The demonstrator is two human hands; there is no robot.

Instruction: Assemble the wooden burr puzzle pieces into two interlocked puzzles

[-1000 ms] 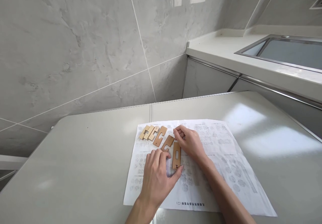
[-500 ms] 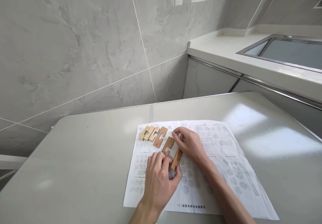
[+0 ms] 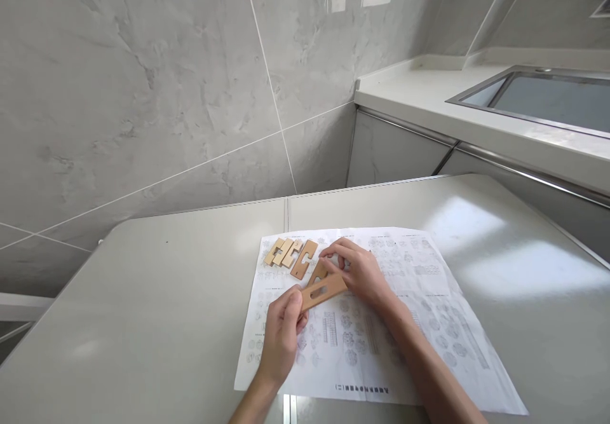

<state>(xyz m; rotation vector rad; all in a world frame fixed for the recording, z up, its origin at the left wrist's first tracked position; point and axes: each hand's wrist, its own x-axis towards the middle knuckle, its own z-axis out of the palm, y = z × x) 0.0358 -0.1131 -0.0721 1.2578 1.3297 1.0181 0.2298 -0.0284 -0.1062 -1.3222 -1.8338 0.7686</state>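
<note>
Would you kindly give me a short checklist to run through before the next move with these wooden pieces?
1. Slotted wooden piece gripped by the left hand: ok, thumb over its near end.
2. Right hand clear of the slotted wooden piece: cannot tell, contact at its far end is unclear.
3. Notched piece just behind it fully visible: not ok, partly covered.
4. Three pale notched pieces grouped together: ok.
5. Brown notched piece beside them, lying flat: ok.
6. Printed sheet spread under the pieces: ok.
</note>
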